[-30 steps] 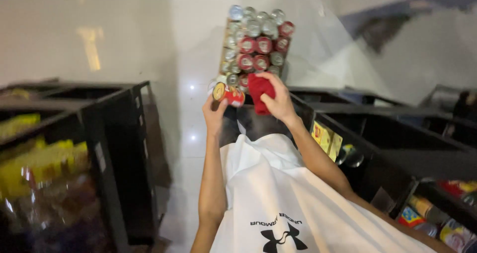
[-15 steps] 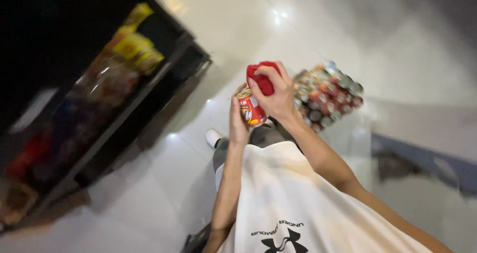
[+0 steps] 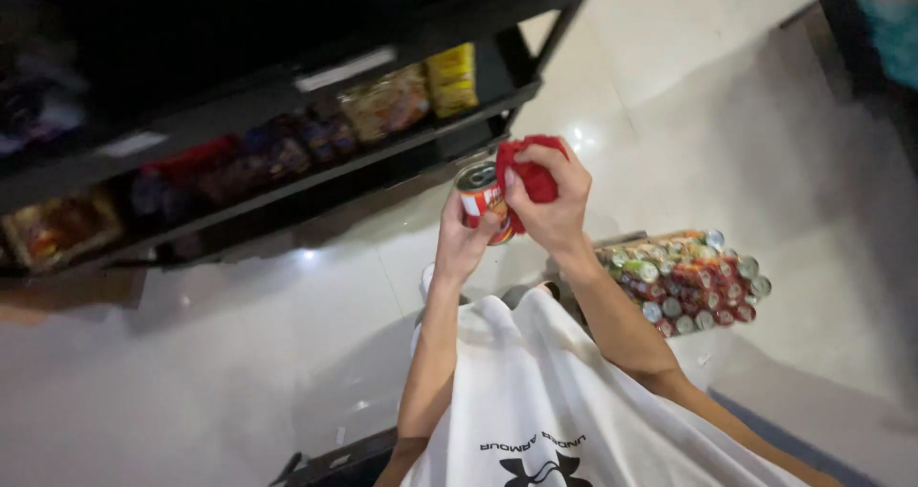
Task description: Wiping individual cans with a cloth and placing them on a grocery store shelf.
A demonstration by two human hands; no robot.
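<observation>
My left hand (image 3: 463,243) grips a small tin can (image 3: 481,198) with a red and white label, held upright in front of my chest. A crumpled red cloth (image 3: 529,170) is bunched in my right hand (image 3: 548,203) and pressed against the side of the can. Down by my right forearm, a tray of several cans (image 3: 690,280) rests on the floor.
A dark shelf unit (image 3: 287,172) with packets of snacks stands to the upper left. The floor (image 3: 191,372) is glossy white tile. A dark frame edge (image 3: 335,463) shows at the bottom. Another person's teal clothing (image 3: 885,28) is at the top right.
The view has swung round, so the shelf now fills the upper left and the tray of cans lies lower right. Both hands keep the can and the red cloth together.
</observation>
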